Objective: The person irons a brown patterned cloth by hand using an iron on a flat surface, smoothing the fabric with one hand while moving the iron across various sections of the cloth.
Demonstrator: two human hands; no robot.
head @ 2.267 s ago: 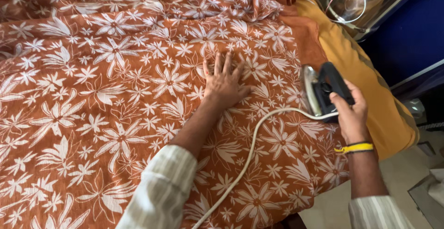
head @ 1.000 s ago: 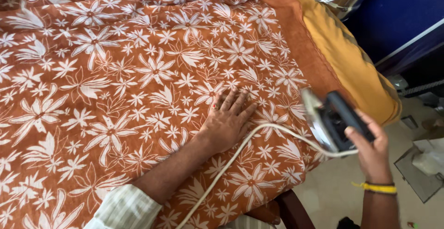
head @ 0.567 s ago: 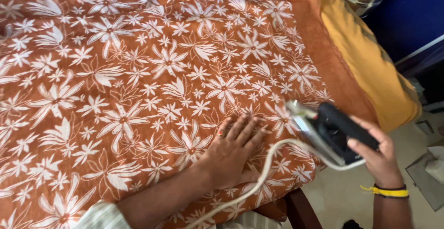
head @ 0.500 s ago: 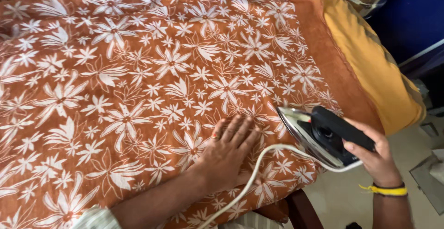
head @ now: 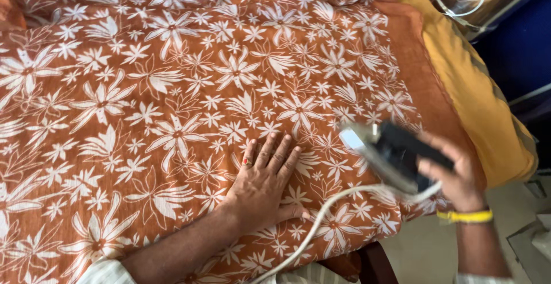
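Two bare hands are working over an orange cloth (head: 172, 89) printed with white flowers, which is lying spread across a padded surface and filling most of the view. The left hand (head: 261, 183) is resting palm down on the cloth near its lower edge, fingers (head: 270, 152) stretched out flat and slightly fanned, gripping nothing and simply pressing the fabric. A ring with a small red stone (head: 247, 162) is sitting on one of those fingers. The forearm is lying along the cloth toward the bottom left, ending in a pale striped sleeve (head: 103, 272).

The right hand (head: 453, 172) is wrapping its fingers tightly around the dark handle of an iron (head: 390, 155), which is blurred. The iron is tilting, its pale front end pointing toward the left hand, and it is sitting over the right part of the cloth, just beside that hand; whether its base is touching the fabric cannot be told. A white cord (head: 321, 226) is running from the iron down across the cloth, passing close by the left thumb, to the bottom edge. A yellow band (head: 465, 216) is circling the right wrist.

Beyond the cloth's right border a yellow fabric (head: 476, 100) is draping over the edge of the padding, with a dark blue surface (head: 516, 49) behind it.
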